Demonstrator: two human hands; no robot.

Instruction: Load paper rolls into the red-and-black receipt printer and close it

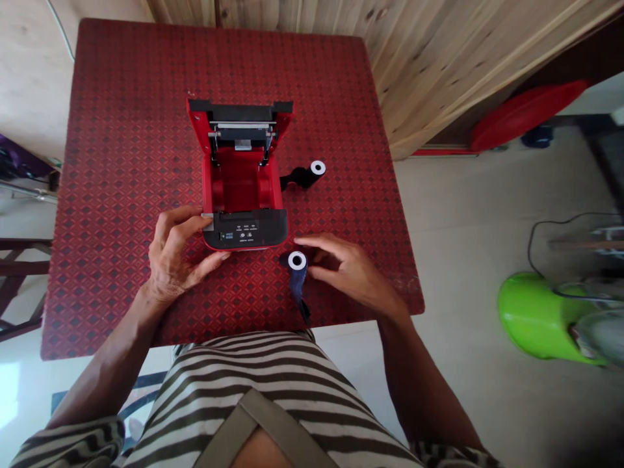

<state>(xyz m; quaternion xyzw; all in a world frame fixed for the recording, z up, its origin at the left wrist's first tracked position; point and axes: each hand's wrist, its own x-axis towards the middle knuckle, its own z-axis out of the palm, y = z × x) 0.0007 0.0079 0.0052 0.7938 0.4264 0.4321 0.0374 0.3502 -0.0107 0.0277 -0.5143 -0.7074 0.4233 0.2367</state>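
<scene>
A red and black label printer (246, 229) stands on the table with its lid (240, 133) raised, and its red inside shows bare. My left hand (178, 252) grips the printer's front left corner, fingers on the edge of the black button panel and thumb at its front. Just right of the panel, a dark roll with a white ring end (297, 260) stands with a loose strip trailing toward me. Beside that roll is my right hand (348, 270), fingers apart; whether a fingertip touches it I cannot tell. A second dark roll (312, 173) lies right of the printer, its strip running toward it.
The printer rests on a table (121, 149) with a red patterned cover. Wooden panelling (439, 45) borders the far side. On the floor to the right stands a green bucket (529, 318). A dark wooden chair (19, 273) is at the left edge.
</scene>
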